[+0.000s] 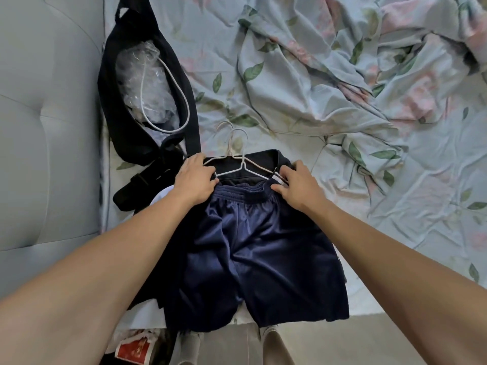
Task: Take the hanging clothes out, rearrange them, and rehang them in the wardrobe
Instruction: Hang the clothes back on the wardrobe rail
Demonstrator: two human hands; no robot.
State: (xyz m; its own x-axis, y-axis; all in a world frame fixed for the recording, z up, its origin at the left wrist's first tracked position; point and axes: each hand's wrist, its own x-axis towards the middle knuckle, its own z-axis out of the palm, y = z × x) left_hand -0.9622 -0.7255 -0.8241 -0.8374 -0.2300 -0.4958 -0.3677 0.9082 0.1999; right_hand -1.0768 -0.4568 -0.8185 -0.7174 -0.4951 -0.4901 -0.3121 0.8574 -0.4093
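**Navy shorts laid flat, both hands at the waistband**

We see the navy shorts (253, 248) at lower centre of the frame on the floral bedsheet (342, 101), long axis running top to bottom, waistband toward the top, leg openings toward the bottom edge. Our left hand (196, 180) curls its fingers around the waistband's left end and a white wire hanger (241, 164); our right hand (296, 184) pinches the right end. The hanger's hook points up-frame. A black bag (147, 101) lies upper left.
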